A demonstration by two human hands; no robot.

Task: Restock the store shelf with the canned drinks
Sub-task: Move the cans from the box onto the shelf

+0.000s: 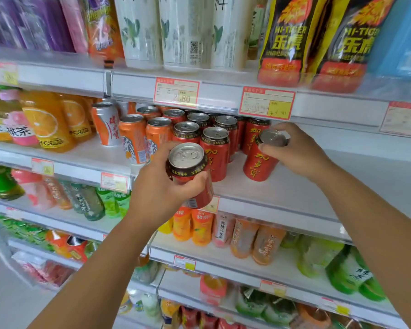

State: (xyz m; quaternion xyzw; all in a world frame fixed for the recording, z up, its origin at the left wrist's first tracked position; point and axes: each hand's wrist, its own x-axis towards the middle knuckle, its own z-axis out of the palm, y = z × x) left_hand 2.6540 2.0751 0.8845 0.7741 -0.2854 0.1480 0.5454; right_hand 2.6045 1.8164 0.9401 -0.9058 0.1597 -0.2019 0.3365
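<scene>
My left hand point(161, 186) grips a red drink can point(188, 169) with a silver top, held in front of the white shelf's edge point(259, 205). My right hand point(297, 150) holds a second red can point(259, 165) by its top rim; that can stands tilted on the shelf board. Behind and between them, several matching red cans point(215, 153) stand in rows on the same shelf. The shelf board to the right of my right hand is bare white.
Orange cans point(133, 136) and orange juice bottles point(45, 122) stand left of the red cans. Tall pale bottles point(183, 32) and black Hi-Tiger bottles point(287, 39) fill the shelf above. Price tags point(176, 92) line the rail overhead. Lower shelves hold green and orange bottles point(199, 226).
</scene>
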